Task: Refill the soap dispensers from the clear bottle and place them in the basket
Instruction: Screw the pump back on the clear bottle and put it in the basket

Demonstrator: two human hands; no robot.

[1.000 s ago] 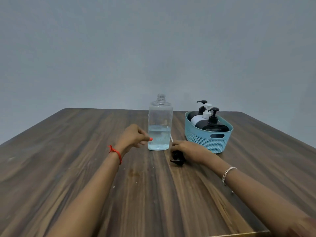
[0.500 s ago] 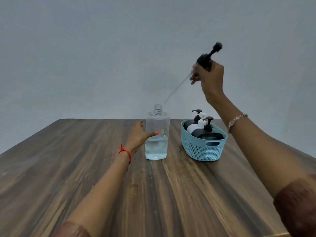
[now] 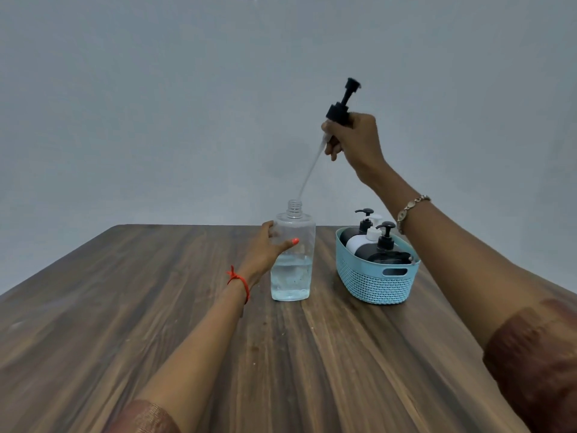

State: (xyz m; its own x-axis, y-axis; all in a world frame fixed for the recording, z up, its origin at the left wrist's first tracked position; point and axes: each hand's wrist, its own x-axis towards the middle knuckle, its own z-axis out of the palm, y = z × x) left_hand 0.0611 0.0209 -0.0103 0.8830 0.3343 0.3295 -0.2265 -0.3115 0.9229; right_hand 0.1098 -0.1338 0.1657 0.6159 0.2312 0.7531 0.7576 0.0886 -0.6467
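Right hand up high, fingers curled tight round the collar of the black plastic pump head, nozzle on top. Its thin clear dip tube slants down-left, the tip right at the rim of the open threaded neck. Left hand wraps the shoulder of the clear plastic bottle, thumb across the front. The bottle stands upright on the dark wooden table, under half full. Just beside it, the light blue woven plastic basket holds black and white soap dispensers.
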